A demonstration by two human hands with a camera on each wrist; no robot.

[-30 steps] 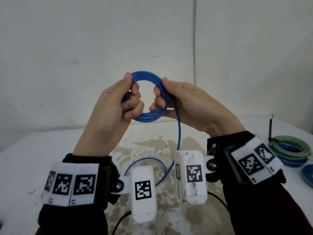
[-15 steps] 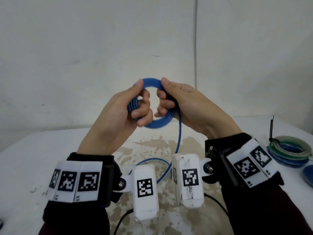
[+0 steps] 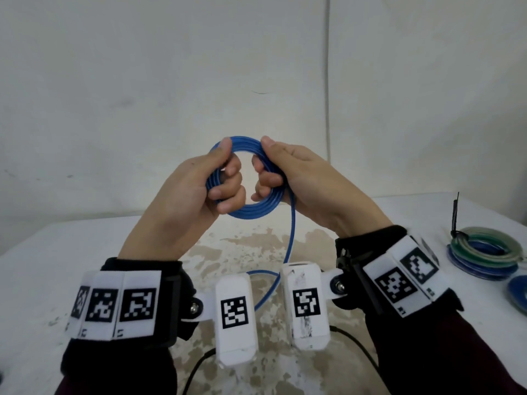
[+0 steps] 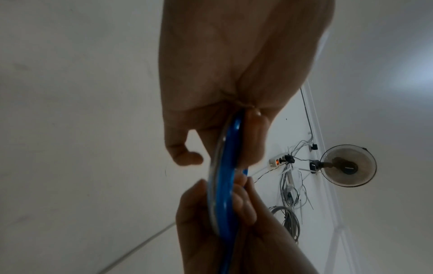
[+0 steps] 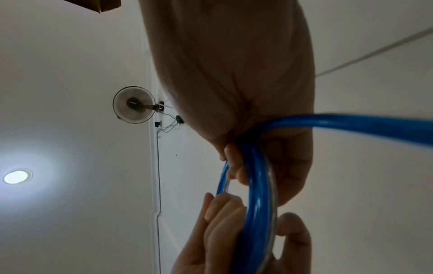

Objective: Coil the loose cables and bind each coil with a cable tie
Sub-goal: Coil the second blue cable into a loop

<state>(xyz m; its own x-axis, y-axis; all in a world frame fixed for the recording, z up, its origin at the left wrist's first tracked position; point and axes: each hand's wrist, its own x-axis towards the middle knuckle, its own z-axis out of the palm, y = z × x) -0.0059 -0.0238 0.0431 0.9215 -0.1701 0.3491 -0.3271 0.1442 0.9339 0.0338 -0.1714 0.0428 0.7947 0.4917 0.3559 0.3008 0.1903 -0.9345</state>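
Both hands grip a blue cable coil [image 3: 251, 209] above the table [image 3: 42, 269]: left hand [image 3: 188, 201] at nine o'clock, right hand [image 3: 308, 189] at three.

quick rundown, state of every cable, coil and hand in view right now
blue cable coil: held up in both hands, loose tail hanging to the table, no tie visible
left hand: grips the coil's left side
right hand: grips the coil's right side
finished coils: stacked on the table, black tie on top coil

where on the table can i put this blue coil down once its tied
Bare table lies left of the left hand. The stained patch under the blue coil holds its loose tail. The right edge is crowded with finished coils.
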